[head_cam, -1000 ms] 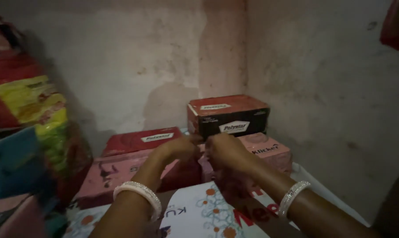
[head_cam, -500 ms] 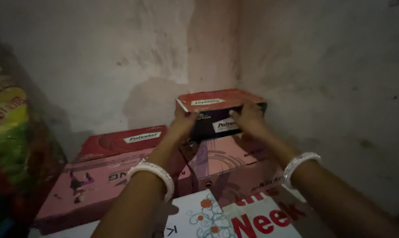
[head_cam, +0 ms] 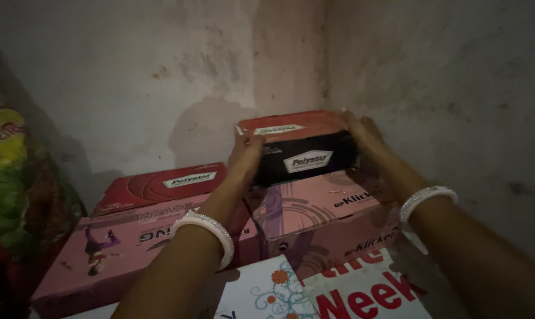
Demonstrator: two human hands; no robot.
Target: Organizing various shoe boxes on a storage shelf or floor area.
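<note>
A red-and-black shoe box (head_cam: 300, 145) sits on top of a pink shoe box (head_cam: 321, 221) in the corner of two grey walls. My left hand (head_cam: 244, 158) grips its left end and my right hand (head_cam: 365, 139) grips its right end. Both wrists wear white beaded bangles. The box rests level on the pink box, close to the right wall.
A second red box (head_cam: 161, 186) lies on a long pink box (head_cam: 114, 248) to the left. A white sheet with flower print and red lettering (head_cam: 315, 289) lies in front. A colourful plastic bag (head_cam: 13, 177) stands at far left. The right wall (head_cam: 456, 100) is close.
Both hands went from in front of the pink boxes up to the red-and-black box and took hold of its two ends. The view has moved closer to the corner.
</note>
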